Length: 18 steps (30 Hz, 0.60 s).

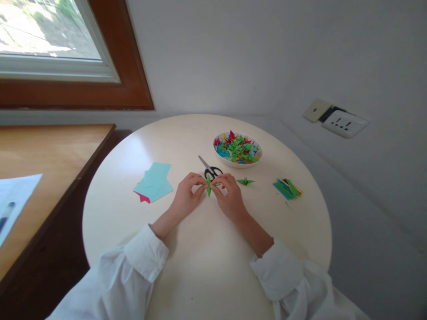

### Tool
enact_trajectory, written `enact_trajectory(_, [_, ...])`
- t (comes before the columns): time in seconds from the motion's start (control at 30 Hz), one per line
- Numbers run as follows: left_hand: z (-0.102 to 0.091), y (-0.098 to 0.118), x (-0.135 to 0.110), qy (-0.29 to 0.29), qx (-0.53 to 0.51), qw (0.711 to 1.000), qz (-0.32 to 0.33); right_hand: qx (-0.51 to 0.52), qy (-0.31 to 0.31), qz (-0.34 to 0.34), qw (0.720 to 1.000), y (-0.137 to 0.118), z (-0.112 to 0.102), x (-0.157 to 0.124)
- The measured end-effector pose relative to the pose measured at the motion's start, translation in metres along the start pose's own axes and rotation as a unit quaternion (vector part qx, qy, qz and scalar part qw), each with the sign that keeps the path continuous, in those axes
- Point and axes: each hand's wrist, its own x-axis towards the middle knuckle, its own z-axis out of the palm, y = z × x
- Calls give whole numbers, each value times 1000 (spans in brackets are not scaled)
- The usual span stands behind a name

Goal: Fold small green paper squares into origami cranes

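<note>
A small green folded paper piece [208, 186] is pinched between both hands over the middle of the round white table [207, 262]. My left hand [187, 193] grips its left side and my right hand [229, 195] grips its right side. Black-handled scissors [209, 169] lie just beyond my fingers. A finished green paper crane [245, 181] sits to the right of my right hand. A white bowl [237, 150] full of several coloured paper cranes stands behind it.
Teal paper sheets over a pink one [153, 183] lie left of my hands. A small stack of coloured strips [287, 188] lies at the right. A wooden desk [43, 155] with a paper adjoins the table's left. Wall sockets [343, 122] are at the right.
</note>
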Motion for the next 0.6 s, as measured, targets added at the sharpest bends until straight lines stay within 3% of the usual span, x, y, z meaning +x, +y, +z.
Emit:
enact_trajectory(0.47, [2, -4, -4, -22, 9, 999, 34, -6, -12, -38, 999, 0, 2, -2])
enact_trajectory(0.6, [4, -3, -3, -2, -37, 999, -18, 11, -2, 3, 1000, -2, 1, -1])
